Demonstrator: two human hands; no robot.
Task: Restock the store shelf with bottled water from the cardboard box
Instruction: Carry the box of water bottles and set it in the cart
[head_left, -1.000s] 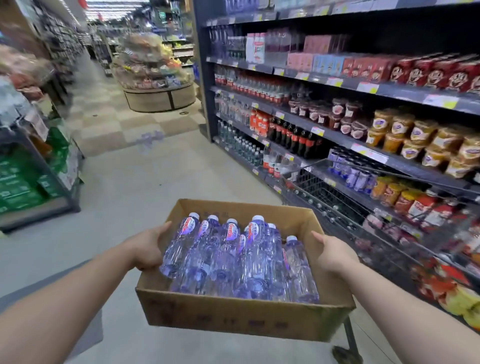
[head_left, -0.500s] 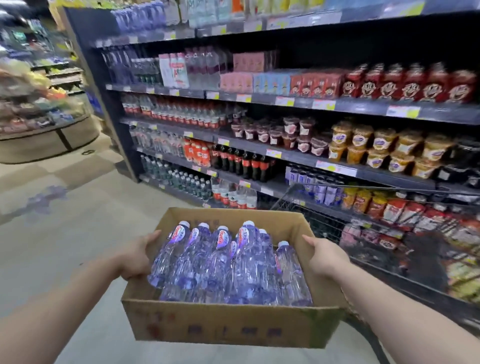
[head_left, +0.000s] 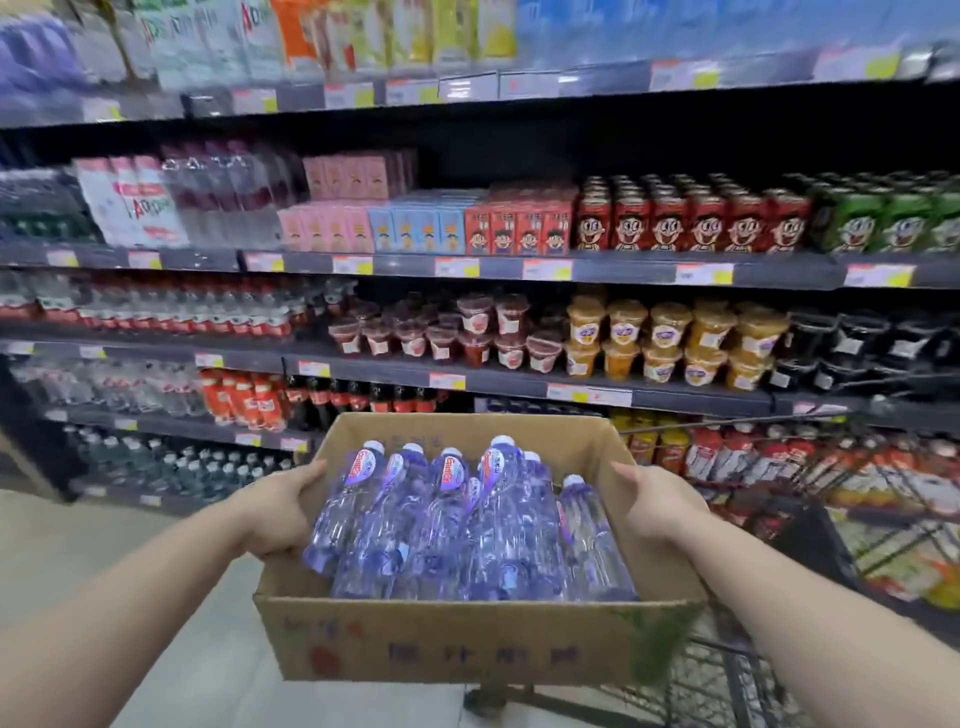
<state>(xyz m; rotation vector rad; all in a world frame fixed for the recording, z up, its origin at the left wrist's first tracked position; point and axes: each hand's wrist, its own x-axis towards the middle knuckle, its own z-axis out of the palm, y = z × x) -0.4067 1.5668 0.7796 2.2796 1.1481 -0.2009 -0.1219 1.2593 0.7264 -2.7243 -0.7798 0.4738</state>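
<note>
Both hands carry the cardboard box by its side walls: the left hand grips the left wall with its thumb hooked over the rim and its fingers out of sight beneath, and the right hand grips the right wall the same way, thumb laid along the top edge. Held this way, the box hangs level in front of the person, its open top facing up and faint printing on its near wall.

Inside the box lie the water bottles, clear with a violet tint, white caps and red-and-blue labels. They lean with their caps toward the far wall of the box, packed side by side and touching; one shorter-looking bottle sits against the right wall just beside the right thumb.

Beyond the far wall of the box stands the store shelf, several dark tiers with price tags along their edges. Up and to the left of the box are rows of bottled drinks, blurred; directly above it are red and yellow dessert cups, and higher still red cans and small cartons. Below and to the right of the box is a wire shopping cart.
</note>
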